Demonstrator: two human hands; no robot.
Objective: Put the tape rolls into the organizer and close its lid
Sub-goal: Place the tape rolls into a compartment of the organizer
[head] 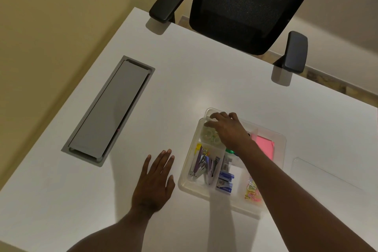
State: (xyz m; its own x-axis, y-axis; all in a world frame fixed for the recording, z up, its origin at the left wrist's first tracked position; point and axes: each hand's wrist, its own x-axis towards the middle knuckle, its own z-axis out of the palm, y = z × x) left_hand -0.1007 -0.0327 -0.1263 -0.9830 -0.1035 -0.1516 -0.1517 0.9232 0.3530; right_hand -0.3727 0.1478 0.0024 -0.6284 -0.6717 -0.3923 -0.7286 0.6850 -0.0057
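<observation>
A clear plastic organizer [280, 139] with several compartments sits open on the white desk. Two clear tape rolls [209, 134] lie in its far left compartment. My right hand [229, 129] reaches over that compartment, fingers curled down at the far rim. Whether the fingertips pinch another clear roll I cannot tell. My left hand [155, 180] lies flat on the desk just left of the organizer, fingers apart, holding nothing. The clear lid [323, 174] lies flat on the desk to the right of the organizer.
Other compartments hold staplers [202, 168], blue staple boxes [225, 182], coloured paper clips [252, 190] and pink notes [263, 145]. A grey cable hatch [110, 108] is set in the desk at left. A black office chair [245, 6] stands at the far edge.
</observation>
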